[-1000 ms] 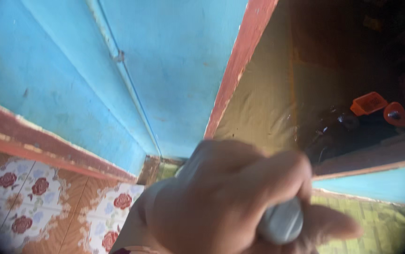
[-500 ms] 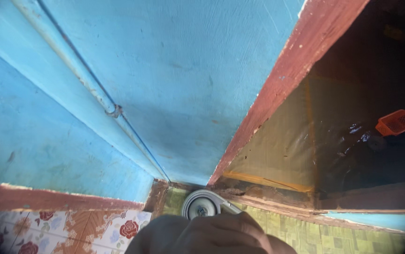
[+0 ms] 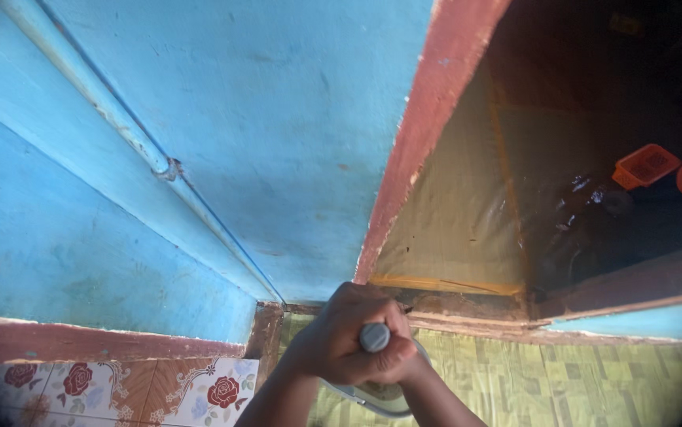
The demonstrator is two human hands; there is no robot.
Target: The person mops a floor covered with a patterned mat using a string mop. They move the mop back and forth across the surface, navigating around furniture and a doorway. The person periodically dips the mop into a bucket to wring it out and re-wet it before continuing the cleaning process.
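Gripping a grey handle (image 3: 374,338) is what my hands are doing: its round end cap, pale grey and smooth, shows between my knuckles, and the rest of the shaft is hidden inside my fists. Which hand is which I cannot tell for sure; the one nearer the wall corner I take for my left hand (image 3: 339,341), and it is wrapped fully shut round the handle. My right hand (image 3: 404,365) sits just beyond it, mostly covered, also curled tight against the shaft as far as I can see. Just below my grip, partly under my wrists, a round white-grey tool head (image 3: 373,399) with a curved rim shows, resting on or close above the green patterned floor (image 3: 562,379); I cannot tell whether it touches. Right above my knuckles is a worn brown wooden sill (image 3: 467,316) at the foot of a doorway. A red-brown door frame (image 3: 428,134) climbs away from the grip, with blue wall (image 3: 278,119) on one side and a dim room beyond, where an orange basket (image 3: 646,164) lies well apart. Off towards my left forearm, rose-patterned tiles (image 3: 198,387) meet the green floor.
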